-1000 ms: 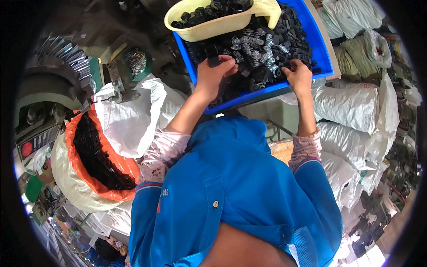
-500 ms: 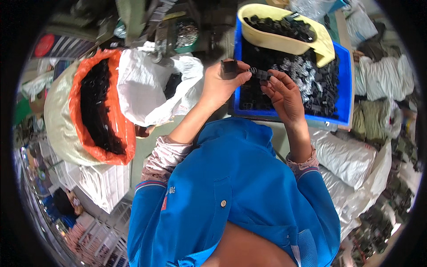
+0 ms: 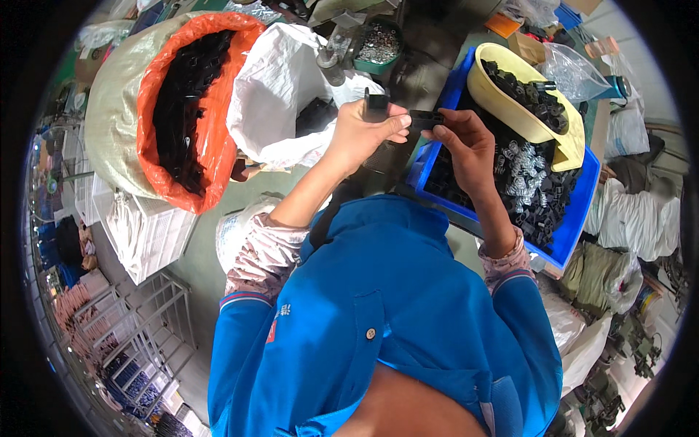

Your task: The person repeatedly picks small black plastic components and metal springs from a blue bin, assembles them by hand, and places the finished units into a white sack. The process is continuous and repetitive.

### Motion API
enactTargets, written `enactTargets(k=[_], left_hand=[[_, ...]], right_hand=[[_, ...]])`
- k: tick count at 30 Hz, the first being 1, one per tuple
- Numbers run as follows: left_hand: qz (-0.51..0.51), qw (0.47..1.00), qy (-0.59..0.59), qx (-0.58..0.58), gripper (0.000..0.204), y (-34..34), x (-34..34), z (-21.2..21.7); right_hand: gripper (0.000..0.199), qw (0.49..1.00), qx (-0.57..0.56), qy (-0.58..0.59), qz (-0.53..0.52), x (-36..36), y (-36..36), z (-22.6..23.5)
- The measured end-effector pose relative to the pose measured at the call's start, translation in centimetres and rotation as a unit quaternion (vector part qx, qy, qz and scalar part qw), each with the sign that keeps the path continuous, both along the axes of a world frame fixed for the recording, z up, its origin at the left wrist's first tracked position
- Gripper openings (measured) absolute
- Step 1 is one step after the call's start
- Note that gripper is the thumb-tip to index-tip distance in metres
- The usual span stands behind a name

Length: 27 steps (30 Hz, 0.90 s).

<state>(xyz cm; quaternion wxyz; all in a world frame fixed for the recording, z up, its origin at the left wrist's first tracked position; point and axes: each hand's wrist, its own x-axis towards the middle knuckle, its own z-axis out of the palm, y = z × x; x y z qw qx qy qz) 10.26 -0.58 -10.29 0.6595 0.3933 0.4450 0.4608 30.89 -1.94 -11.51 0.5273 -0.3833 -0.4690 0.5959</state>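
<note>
My left hand [image 3: 358, 140] is closed, with a square black plastic piece [image 3: 376, 106] held upright at its index finger. Its thumb and fingertips also pinch toward the left end of a small black block [image 3: 427, 119]. The block's right end is gripped between the thumb and fingers of my right hand [image 3: 472, 144]. Both hands meet in mid-air, left of a blue tray [image 3: 591, 182]. Silvery coil springs [image 3: 526, 175] and many black plastic parts [image 3: 537, 218] lie in that tray, below and right of my right hand. How the block's left end is joined is hidden by my fingertips.
A cream scoop-shaped container [image 3: 477, 91] with black parts rests on the blue tray. At the left stand a sack lined with orange plastic [image 3: 149, 138], full of black parts, and an open white bag [image 3: 266, 109]. A green bin [image 3: 375, 67] of small metal pieces sits farther back.
The coil spring seen between my fingertips and the black block no longer shows; the hands have come closer together. The whole view has swung, with the sack higher and the tray tilted.
</note>
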Motion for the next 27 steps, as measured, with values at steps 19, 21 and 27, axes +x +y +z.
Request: enactTargets(k=[19,21,27], left_hand=[[-0.127,0.989,0.055,-0.056,0.041,-1.7,-1.7,-0.3],[-0.131,0.977,-0.103,-0.136,0.043,-2.0,-1.8,-0.5],[-0.174,0.981,-0.031,-0.077,0.041,-2.5,-1.7,0.3]], right_hand=[[0.027,0.982,-0.141,0.102,0.071,2.6,2.5,2.9],[0.028,0.981,-0.151,0.100,0.071,2.7,2.6,2.7],[0.026,0.991,-0.129,0.017,0.034,2.1,2.6,2.8]])
